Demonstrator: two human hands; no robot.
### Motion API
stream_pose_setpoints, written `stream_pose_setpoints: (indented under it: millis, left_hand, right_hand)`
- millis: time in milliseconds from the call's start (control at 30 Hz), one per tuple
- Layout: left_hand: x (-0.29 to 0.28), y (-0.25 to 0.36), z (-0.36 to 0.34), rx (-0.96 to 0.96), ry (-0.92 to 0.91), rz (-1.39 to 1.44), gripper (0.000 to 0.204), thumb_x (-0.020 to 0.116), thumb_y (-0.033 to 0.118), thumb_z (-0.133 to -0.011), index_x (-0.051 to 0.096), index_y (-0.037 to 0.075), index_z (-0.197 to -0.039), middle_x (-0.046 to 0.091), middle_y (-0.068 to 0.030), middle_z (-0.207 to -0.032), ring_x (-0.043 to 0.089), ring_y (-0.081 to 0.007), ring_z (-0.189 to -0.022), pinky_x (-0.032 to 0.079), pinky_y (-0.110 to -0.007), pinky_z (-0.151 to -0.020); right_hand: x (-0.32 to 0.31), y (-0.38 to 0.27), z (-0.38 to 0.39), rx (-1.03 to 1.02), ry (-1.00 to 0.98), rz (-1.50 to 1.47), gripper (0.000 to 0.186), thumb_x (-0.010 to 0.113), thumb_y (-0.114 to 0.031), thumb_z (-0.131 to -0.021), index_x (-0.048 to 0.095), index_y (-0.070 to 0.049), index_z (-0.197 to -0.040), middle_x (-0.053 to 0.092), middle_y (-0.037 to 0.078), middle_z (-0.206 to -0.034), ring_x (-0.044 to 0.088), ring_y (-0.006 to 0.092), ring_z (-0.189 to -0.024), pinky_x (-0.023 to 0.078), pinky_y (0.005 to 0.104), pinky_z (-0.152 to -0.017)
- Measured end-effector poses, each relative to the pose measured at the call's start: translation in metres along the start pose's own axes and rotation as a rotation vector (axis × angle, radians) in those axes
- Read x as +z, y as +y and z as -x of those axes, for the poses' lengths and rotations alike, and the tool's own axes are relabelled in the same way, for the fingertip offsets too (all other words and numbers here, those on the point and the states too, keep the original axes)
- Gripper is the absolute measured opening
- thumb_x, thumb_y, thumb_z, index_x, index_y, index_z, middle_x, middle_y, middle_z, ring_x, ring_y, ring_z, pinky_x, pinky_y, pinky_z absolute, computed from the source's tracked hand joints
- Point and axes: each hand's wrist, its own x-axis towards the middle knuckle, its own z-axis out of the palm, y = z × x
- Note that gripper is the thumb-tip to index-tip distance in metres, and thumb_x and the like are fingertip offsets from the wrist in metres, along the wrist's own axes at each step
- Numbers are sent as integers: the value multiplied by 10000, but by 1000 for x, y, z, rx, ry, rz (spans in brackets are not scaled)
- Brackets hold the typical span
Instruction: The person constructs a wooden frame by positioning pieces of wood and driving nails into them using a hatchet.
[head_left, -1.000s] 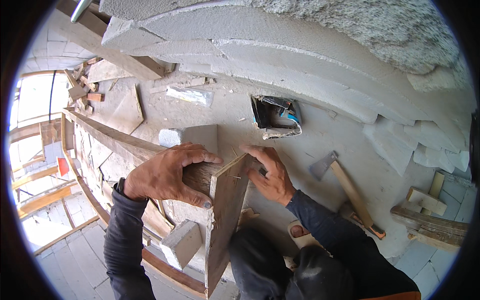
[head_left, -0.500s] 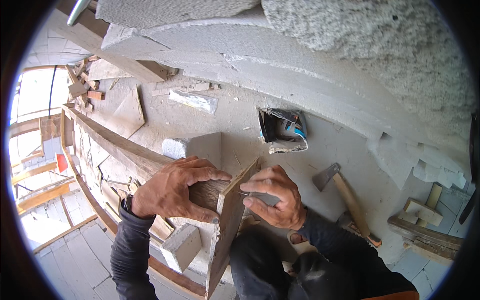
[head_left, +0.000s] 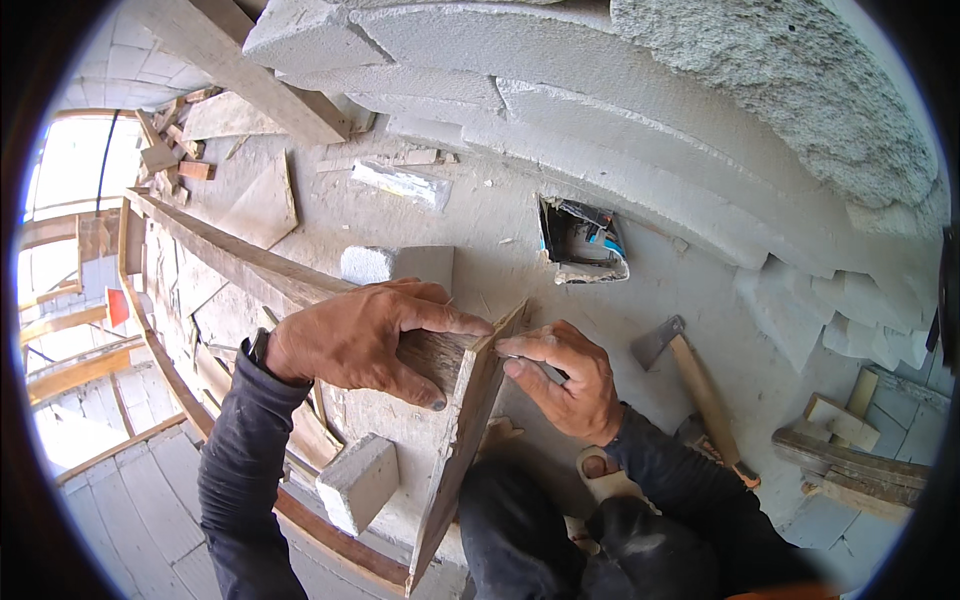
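Observation:
My left hand (head_left: 355, 340) lies over the end of a long wooden beam (head_left: 430, 360), its thumb and fingers curved around the wood. Its fingertips reach the face of a weathered plank (head_left: 462, 450), which stands on edge across the beam's end. On the plank's other side, my right hand (head_left: 570, 385) is closed in a pinch close to the plank's upper part. Between its thumb and index finger is a thin nail (head_left: 508, 356), mostly hidden by the fingers.
A hatchet (head_left: 700, 390) lies on the floor to the right. Beyond the hands are a torn open box (head_left: 583, 242) and a pale block (head_left: 400, 266). Another block (head_left: 358, 485) sits near the left forearm. White blocks (head_left: 640, 170) are stacked along the far side; timber scraps (head_left: 850, 440) lie right.
The view has shifted slightly. My left index finger has extended to the plank's edge, and my right pinch has moved up along the plank, closer to its top.

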Motion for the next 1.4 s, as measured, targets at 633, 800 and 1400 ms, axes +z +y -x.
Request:
stream_pose_setpoints:
  millis: [633, 800, 1400]
  left_hand:
    - [31, 14, 17, 14, 186, -249, 770, 794, 173, -768, 606, 133, -1513, 659, -207, -1370, 613, -398, -1291, 480, -467, -1144]
    - [45, 5, 24, 159, 324, -511, 790, 747, 178, -758, 568, 147, -1528, 687, -215, -1310, 672, -405, -1176, 536, -461, -1075]
    - [67, -10, -4, 131, 476, -572, 520, 768, 186, -834, 657, 205, -1341, 779, -165, -1096, 750, -395, -1013, 596, -484, -895]
  right_hand:
    - [-137, 52, 156, 424, 154, 881, 603, 801, -185, -877, 597, -61, -1431, 627, 176, -1306, 558, 386, -1232, 458, 496, -1050]
    - [-170, 54, 228, 581, 103, 1037, 630, 797, -202, -868, 575, -46, -1436, 618, 203, -1267, 554, 411, -1237, 447, 514, -1070]
    - [-160, -156, 192, 839, -137, 48, 521, 746, -417, -979, 575, 2, -1236, 623, 50, -816, 596, 114, -572, 517, 299, -524]
